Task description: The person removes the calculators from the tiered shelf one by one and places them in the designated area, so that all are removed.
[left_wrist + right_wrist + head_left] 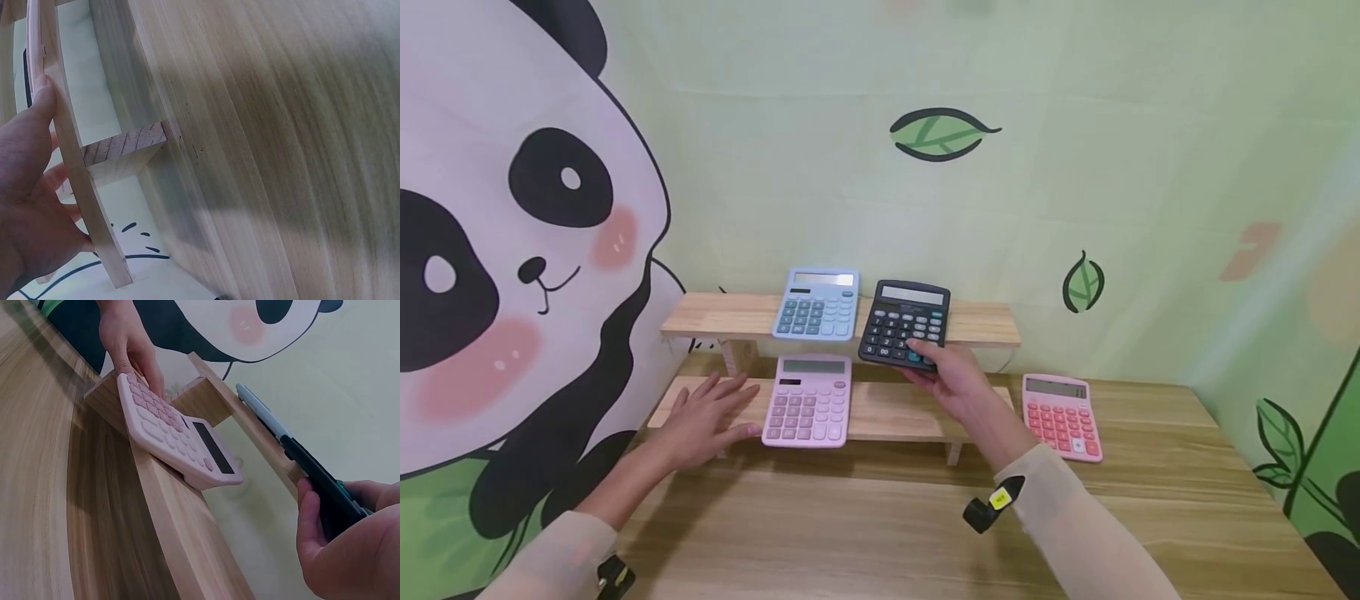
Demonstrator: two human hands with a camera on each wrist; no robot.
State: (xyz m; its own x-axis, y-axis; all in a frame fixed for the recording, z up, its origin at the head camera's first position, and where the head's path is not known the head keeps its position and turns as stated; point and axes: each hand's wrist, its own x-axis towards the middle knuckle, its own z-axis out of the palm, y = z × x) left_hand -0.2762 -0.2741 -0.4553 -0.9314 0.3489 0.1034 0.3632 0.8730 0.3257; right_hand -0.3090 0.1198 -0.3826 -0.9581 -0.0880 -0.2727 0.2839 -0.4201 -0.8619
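Black rectangular calculator (904,323): 7, 8 and 00 on its keys (884,352); pink, red-keyed rectangular calculator (1062,418): a plus sign (1078,445).

The black calculator (897,323) looks smooth plastic, the shelf (722,316) grained wood.

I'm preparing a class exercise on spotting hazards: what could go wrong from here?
The right hand pinches the black calculator near its lower right corner, so it might twist or slip. It is close beside the blue calculator and could knock it askew on the upper shelf. The pink calculator sits at the front edge of the lower shelf, with the left hand beside it; a nudge might tip it off.
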